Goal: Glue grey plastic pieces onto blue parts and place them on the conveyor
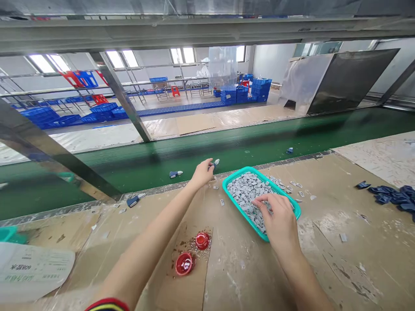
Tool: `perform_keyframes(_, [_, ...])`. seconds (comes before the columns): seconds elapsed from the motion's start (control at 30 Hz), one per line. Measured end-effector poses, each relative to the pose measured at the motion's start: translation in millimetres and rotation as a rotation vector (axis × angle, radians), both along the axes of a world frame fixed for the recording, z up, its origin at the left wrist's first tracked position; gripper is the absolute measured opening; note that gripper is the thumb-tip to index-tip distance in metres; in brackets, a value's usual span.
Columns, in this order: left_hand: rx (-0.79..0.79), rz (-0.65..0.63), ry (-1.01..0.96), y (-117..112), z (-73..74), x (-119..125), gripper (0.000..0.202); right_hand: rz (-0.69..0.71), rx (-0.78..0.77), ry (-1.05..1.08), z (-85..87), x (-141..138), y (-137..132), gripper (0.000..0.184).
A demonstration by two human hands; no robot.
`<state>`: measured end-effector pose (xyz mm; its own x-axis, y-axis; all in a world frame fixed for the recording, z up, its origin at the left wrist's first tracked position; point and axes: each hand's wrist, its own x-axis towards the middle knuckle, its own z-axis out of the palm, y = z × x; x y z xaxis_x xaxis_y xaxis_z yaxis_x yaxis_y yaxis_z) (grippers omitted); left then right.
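Note:
My left hand (202, 172) reaches forward to the edge of the green conveyor belt (155, 160), fingers pinched on a small blue-and-white part (215, 163). My right hand (275, 214) rests in a teal tray (238, 205) filled with several small grey pieces (246, 192), its fingers curled down among them; whether they hold one I cannot make out. More grey pieces (293, 185) lie scattered on the bench just past the tray.
Other blue-and-white parts (175, 174) lie on the belt and at its edge (134, 200). Two red caps (193, 252) sit on cardboard near me. Dark blue parts (391, 196) are piled at the right. A paper sheet (30, 270) lies at left. Slanted metal struts (125, 97) cross above the belt.

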<state>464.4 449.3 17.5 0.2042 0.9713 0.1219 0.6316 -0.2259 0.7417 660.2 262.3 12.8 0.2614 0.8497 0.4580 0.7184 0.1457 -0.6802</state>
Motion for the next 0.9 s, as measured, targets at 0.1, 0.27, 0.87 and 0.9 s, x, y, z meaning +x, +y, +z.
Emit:
perform_keyframes(0.1, [-0.065, -0.041, -0.234, -54, 25.9, -32, 0.036, 0.065, -0.047, 0.189, 10.2, -13, -10, 0.016])
perform_keyframes(0.27, [-0.159, 0.033, -0.565, -156, 59.4, -84, 0.04, 0.364, -0.314, 0.655, 10.4, -53, -26, 0.018])
perform_keyframes(0.87, [-0.158, 0.865, -0.935, -300, 5.3, -91, 0.035, 0.508, -0.58, 0.757, -18.7, -108, -27, 0.033])
perform_keyframes(0.9, [-0.15, 0.866, -0.943, -300, 3.3, -91, 0.035, 0.507, -0.579, 0.761, -19.0, -109, -27, 0.033])
